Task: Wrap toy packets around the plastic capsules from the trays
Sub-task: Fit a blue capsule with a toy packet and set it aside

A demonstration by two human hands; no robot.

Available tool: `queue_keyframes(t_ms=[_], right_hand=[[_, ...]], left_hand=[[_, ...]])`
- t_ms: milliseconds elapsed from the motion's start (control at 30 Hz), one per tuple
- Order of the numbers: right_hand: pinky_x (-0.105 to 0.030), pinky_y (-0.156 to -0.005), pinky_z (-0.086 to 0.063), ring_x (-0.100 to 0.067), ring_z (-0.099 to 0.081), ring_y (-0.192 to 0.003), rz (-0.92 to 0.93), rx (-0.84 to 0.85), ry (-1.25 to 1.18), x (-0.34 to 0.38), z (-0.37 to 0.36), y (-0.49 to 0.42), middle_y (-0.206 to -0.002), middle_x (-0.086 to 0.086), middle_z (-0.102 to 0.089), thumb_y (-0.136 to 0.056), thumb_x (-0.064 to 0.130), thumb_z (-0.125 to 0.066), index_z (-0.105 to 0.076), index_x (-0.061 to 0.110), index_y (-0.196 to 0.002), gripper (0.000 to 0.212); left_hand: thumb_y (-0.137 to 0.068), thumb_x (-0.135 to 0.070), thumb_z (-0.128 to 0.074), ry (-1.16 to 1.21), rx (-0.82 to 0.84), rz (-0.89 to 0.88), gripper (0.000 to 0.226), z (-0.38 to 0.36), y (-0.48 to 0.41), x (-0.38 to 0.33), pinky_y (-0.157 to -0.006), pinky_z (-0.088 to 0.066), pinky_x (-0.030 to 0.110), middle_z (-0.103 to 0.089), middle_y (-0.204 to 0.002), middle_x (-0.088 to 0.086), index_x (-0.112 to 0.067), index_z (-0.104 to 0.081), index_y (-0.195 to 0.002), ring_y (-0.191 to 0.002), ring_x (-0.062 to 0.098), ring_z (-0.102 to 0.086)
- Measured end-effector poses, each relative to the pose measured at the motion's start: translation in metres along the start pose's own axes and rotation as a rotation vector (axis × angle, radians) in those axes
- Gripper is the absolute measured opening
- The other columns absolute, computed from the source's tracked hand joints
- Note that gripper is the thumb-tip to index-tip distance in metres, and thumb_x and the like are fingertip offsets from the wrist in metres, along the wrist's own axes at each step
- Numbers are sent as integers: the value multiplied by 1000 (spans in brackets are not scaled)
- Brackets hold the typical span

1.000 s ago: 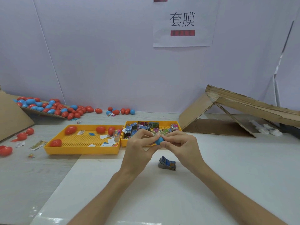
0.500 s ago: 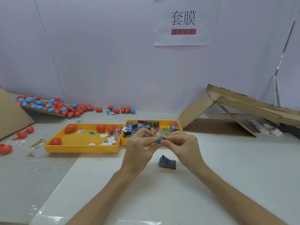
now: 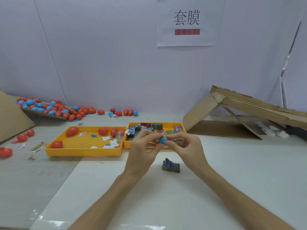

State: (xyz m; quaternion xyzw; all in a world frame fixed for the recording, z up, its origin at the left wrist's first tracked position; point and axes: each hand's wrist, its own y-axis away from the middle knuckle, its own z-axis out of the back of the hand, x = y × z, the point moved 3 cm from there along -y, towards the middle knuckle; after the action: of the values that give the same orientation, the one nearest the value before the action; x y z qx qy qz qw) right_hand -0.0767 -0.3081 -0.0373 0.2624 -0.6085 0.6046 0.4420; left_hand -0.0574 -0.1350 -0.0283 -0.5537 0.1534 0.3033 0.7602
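Between both hands, in front of the right tray [image 3: 166,123], sits a small blue capsule [image 3: 162,141]. The left hand [image 3: 142,147] pinches it on one side with thumb and finger. The right hand [image 3: 186,146] pinches the other side, its fingers curled in tight. A shiny toy packet [image 3: 163,136] hugs the top of the smooth, egg-shaped capsule. Just below the hands, a folded packet [image 3: 171,166] lies on the white table [image 3: 232,171]. The right tray is yellow plastic and holds bright packets. Touching it, the left tray [image 3: 83,152] has little holes and holds round red capsules [image 3: 72,131] and paper scraps.
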Motion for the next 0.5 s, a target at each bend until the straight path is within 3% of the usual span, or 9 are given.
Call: queue_keyframes(t_ms=[500], right_hand=[[-21, -74, -58, -14, -75, -82, 40, 0, -30, 3, -1, 1, -86, 5, -77, -80, 8, -82, -78, 20, -88, 15]], left_hand=[[-81, -6, -82, -63, -25, -54, 31, 2, 1, -1, -73, -52, 11, -64, -94, 4, -11, -77, -111, -93, 3, -59]])
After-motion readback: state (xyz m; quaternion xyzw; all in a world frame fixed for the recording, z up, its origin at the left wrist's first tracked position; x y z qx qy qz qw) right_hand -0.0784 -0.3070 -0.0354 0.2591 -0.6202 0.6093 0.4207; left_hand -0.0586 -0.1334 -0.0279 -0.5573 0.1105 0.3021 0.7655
